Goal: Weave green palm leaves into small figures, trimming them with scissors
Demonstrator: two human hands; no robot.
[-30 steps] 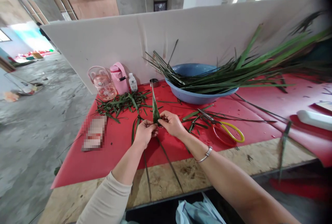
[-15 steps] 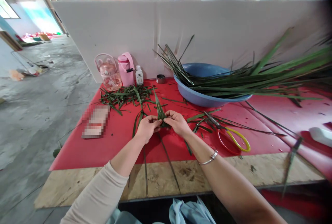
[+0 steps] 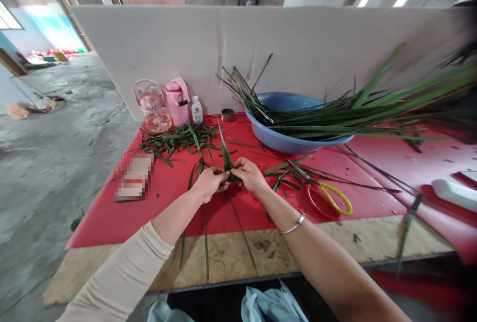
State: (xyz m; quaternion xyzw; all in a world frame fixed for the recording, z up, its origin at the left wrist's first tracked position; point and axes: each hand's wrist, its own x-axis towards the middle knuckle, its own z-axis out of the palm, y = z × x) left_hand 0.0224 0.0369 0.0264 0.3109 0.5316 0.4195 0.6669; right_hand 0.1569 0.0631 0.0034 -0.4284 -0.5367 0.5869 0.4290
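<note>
Between my hands stands a folded green leaf (image 3: pixel 226 157), its narrow tip pointing up and away from me. My left hand (image 3: pixel 210 183) pinches its lower left side with thumb and fingers. On the other side, my right hand (image 3: pixel 249 175) grips the base, thumb pressed on the leaf. Fingers partly cover the folded bottom. Long thin leaf strips hang below the hands toward the board's front edge. To the right lie scissors (image 3: pixel 330 198) with one red and one yellow handle, blades over cut leaf strips (image 3: pixel 286 180).
A blue basin (image 3: pixel 298 140) holds long green leaves reaching far right. Leaf scraps (image 3: pixel 179 139) lie at the back left, before a clear pink bottle (image 3: pixel 154 108), a pink flask (image 3: pixel 178 106) and a small white bottle (image 3: pixel 197 111). A blurred-out flat object (image 3: pixel 134 178) lies left.
The view has shifted slightly, so most things appear a little farther left. Both hands keep their pinch on the leaf, with only small finger movement.
</note>
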